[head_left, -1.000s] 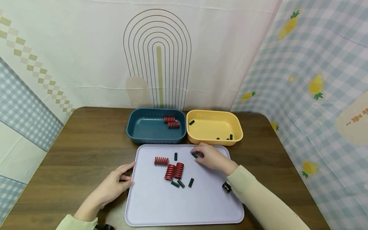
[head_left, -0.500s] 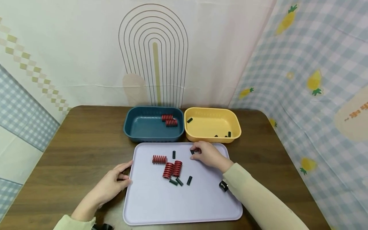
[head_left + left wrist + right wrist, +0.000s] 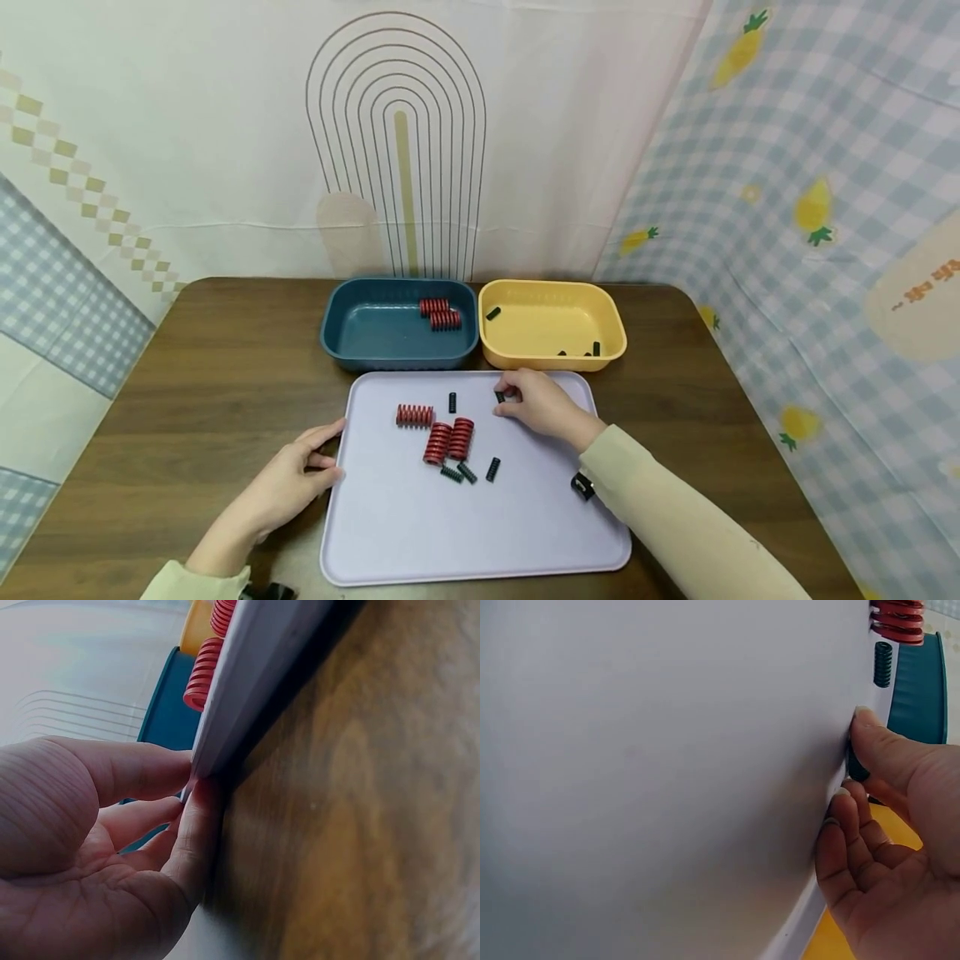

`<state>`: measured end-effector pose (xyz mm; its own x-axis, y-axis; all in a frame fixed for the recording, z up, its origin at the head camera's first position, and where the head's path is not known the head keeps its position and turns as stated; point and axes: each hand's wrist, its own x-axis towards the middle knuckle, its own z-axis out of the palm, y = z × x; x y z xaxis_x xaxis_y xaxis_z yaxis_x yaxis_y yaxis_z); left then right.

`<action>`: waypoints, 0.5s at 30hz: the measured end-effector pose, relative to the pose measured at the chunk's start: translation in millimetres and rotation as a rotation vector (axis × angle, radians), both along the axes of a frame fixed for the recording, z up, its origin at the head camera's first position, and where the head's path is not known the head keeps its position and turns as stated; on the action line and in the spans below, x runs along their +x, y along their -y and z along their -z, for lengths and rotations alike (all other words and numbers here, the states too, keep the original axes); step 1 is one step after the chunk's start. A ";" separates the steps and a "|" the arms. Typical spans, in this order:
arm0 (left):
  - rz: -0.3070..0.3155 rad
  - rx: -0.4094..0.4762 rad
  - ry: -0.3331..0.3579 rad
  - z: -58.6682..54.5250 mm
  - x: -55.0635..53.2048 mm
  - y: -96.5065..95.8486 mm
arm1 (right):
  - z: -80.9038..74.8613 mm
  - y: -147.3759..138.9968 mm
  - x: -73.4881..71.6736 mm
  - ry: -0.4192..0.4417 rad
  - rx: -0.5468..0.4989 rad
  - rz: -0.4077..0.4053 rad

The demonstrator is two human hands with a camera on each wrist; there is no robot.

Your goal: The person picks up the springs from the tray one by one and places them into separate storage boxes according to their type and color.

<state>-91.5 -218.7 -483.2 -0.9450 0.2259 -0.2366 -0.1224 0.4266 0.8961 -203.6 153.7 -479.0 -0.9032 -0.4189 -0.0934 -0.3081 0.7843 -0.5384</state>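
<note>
My right hand (image 3: 542, 403) pinches a small dark green coil spring (image 3: 500, 397) near the back edge of the pale lilac tray (image 3: 480, 533). In the right wrist view that green spring (image 3: 857, 766) shows behind the thumb, partly hidden, close to the tray surface. My left hand (image 3: 288, 479) holds the tray's left rim, its thumb and fingers at the edge in the left wrist view. Red coil springs (image 3: 414, 416) lie on the tray, two of them side by side (image 3: 461, 439). Several loose green springs (image 3: 492, 469) lie around them.
Behind the tray stand a dark blue bin (image 3: 401, 364) with two red springs (image 3: 445, 320) and a yellow bin (image 3: 551, 362) with several green springs (image 3: 492, 313). They stand side by side on the brown wooden table (image 3: 225, 367). A patterned cloth (image 3: 562, 125) hangs behind.
My right fingers have closed in around the green spring, which has turned and is now more covered. The left hand stays at the tray rim. The whole view has shifted slightly.
</note>
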 end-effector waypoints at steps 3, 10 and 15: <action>0.004 -0.005 0.008 -0.3 0.0 -1.1 | -0.8 -2.0 3.3 0.000 0.001 0.001; 0.004 0.001 -0.001 -2.6 0.6 -1.5 | -5.4 -5.2 9.5 -0.032 -0.024 -0.004; 0.001 0.004 -0.001 -1.2 1.2 -0.9 | -9.9 -7.4 11.9 -0.039 -0.059 -0.009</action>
